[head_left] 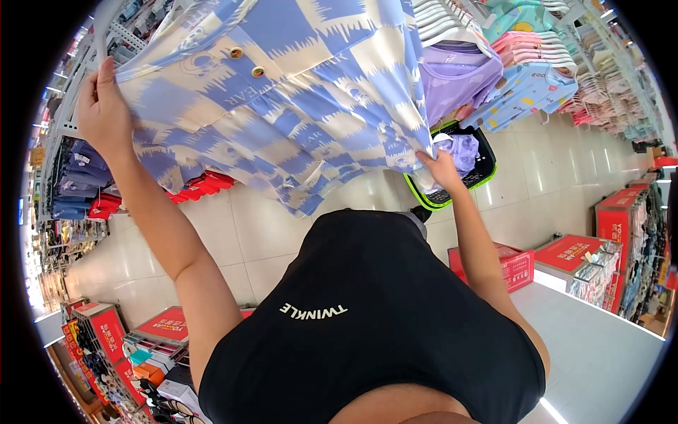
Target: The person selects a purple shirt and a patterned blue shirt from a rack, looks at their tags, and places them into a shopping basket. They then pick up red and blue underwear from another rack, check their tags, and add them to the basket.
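Observation:
A blue and cream checked garment (282, 92) with two gold buttons is spread out between my hands. At its left edge my left hand (104, 109) grips the cloth, thumb pointing up. My right hand (441, 169) pinches the lower right edge of the same garment. Below and beside my right hand, a black basket (487, 166) with a bright green rim stands on the floor. Purple clothing (462, 152) lies inside it. The garment covers part of the racks behind it.
Purple tops (459, 74) and light blue tops (526, 88) hang on racks ahead. Folded dark clothes (81, 177) sit at the left, with red items (201, 186) beside them. Red display boxes (572, 253) stand at the right, near a grey counter (586, 325).

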Tool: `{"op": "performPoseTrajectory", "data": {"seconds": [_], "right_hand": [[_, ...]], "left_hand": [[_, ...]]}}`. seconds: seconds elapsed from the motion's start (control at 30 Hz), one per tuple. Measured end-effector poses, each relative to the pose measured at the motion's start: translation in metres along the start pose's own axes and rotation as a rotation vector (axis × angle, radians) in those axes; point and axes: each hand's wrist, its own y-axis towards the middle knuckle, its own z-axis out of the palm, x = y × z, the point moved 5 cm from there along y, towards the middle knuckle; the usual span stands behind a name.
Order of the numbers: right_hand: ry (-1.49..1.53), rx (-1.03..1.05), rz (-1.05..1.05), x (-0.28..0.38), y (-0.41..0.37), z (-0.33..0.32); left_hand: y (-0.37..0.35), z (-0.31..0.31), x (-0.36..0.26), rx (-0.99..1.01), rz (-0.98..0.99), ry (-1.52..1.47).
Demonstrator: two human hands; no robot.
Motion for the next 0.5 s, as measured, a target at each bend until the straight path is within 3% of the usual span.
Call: {"op": "performPoseTrajectory", "data": {"seconds": [0.13, 0.3, 0.37, 0.5], "right_hand": [[-0.072, 0.069, -0.019, 0.007, -0.02, 0.005], [-0.179, 0.124, 0.087, -0.041, -0.035, 0.023], [-0.258, 0.134, 0.129, -0.03, -0.048, 0.027], [-0.169, -0.079, 0.077, -0.068, -0.06, 0.036]], "left_hand": [[-0.008, 0.01, -0.006, 0.014, -0.007, -0.091], [-0.024, 0.014, -0.026, 0.055, -0.056, -0.079], [-0.032, 0.017, -0.034, 0.089, -0.033, -0.066], [-0.069, 0.045, -0.057, 0.179, 0.03, -0.222]]}}
